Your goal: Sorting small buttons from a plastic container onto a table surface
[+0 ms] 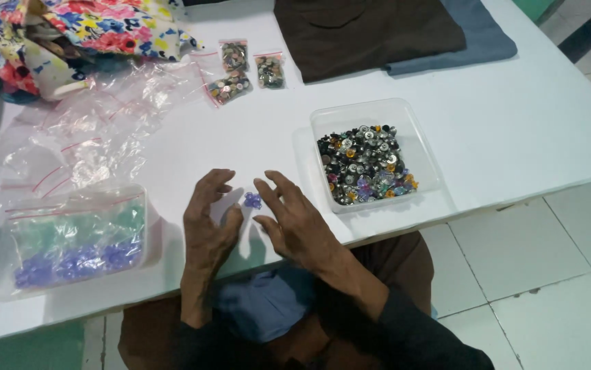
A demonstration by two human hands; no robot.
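Note:
A small purple button (252,200) lies on the white table (514,130) between my two hands. My left hand (207,226) hovers just left of it with fingers spread and curled, holding nothing. My right hand (294,220) sits just right of the button, fingers apart, fingertips close to it but not gripping. A clear plastic tub (419,133) filled with several mixed metal and coloured buttons stands to the right of my hands.
A clear tub covered by zip bags with purple and green pieces (76,243) sits at left. Empty zip bags (96,130) lie behind it, three small bags of buttons (244,72) further back. Floral fabric (69,34) and folded brown and blue cloth (377,31) lie at the far edge.

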